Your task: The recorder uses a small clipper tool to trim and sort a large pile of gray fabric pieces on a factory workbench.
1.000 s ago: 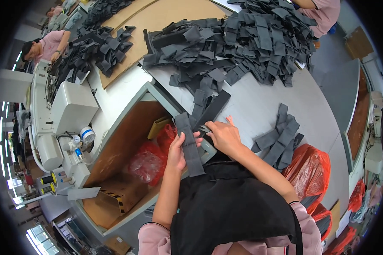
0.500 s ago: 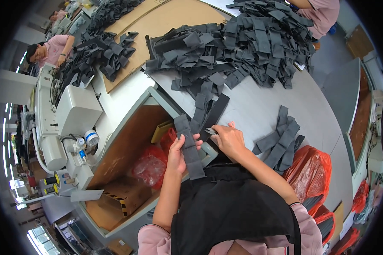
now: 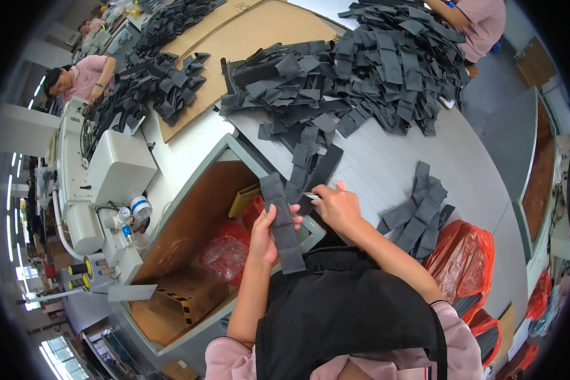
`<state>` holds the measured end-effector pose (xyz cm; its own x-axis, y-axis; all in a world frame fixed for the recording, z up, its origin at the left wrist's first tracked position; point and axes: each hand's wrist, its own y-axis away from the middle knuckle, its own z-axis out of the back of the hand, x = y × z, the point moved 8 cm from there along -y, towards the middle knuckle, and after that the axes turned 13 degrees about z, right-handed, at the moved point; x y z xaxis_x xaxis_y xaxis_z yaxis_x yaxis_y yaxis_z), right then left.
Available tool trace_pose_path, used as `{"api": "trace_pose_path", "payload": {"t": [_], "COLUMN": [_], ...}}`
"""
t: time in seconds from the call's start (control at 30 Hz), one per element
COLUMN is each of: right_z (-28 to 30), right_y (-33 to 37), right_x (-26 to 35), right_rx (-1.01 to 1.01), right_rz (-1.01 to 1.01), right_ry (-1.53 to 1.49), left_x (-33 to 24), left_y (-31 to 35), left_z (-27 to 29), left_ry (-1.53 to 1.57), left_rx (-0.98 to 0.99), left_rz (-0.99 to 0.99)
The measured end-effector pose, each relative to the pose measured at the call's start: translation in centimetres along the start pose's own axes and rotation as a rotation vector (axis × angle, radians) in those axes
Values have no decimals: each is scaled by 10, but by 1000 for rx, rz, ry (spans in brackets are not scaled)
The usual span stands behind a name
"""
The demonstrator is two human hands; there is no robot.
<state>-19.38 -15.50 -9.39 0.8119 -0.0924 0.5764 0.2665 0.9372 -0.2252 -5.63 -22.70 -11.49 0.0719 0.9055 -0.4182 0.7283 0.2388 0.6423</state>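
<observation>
My left hand (image 3: 266, 231) is closed around a dark grey fabric strip (image 3: 290, 248) with stitched cross seams, the thumb on top and the fingertips showing past its right edge. My right hand (image 3: 337, 208) is closed on small thread snips (image 3: 311, 196); only their pale metal tips show, pointing left toward the held strip, a little apart from it. Just beyond both hands, more grey strips (image 3: 325, 166) hang toward the table's near edge from a large heap (image 3: 386, 69). To the right of my right hand lies a smaller pile of similar strips (image 3: 418, 209).
An open wooden bin (image 3: 190, 209) with red plastic bags (image 3: 225, 253) and a cardboard box sits left of my hands. A sewing machine (image 3: 117, 164) stands farther left. A red bag (image 3: 460, 259) is at the right. Co-workers are at the far left and far right.
The snips' tips were spread apart and now look closer together. Both hands stay nearly in place, the strip still in my left. The whole view has shifted slightly.
</observation>
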Motion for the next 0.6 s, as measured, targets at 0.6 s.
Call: {"api": "trace_pose_path", "payload": {"t": [0.6], "right_z": [63], "right_y": [-9], "right_x": [30], "right_rx": [-228], "right_rz": [-262], "right_ry": [-854], "left_x": [14], "left_y": [3], "left_z": [-46], "left_ry": [98], "left_rx": [247], "left_rz": [-2]}}
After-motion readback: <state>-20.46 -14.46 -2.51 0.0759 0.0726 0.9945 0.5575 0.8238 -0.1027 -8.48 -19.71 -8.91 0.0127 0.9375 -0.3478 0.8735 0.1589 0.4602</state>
